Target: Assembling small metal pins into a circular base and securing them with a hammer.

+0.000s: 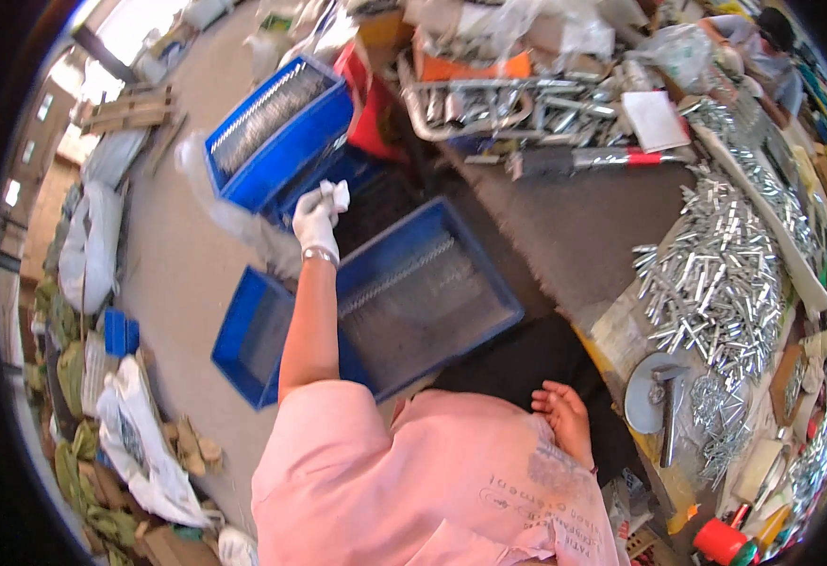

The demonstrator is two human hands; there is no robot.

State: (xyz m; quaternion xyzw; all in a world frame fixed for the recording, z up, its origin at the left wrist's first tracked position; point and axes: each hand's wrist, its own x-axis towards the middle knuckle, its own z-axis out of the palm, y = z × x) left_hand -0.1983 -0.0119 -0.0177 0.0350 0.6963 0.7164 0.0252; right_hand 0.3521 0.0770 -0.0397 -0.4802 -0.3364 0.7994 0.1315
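Observation:
My left hand (316,226) wears a white glove and reaches out above the blue bins. Its fingers close on a small crumpled white scrap (341,195), perhaps cloth or paper. Just beyond is a blue bin (276,179) holding rows of thin metal parts (270,116). Below the hand, a larger blue bin (489,274) has a line of small metal pieces (399,275) along its inside. My bare right hand (564,417) rests near my body, its fingers loosely bent and apart, with nothing seen in them.
At right, the workbench (602,222) carries a big heap of short metal pins (715,274), a metal disc with a post (652,391) and a white card (656,121). Metal tubes (564,104) pile up at its far end. Another blue bin (243,330) and white sacks (92,245) stand left.

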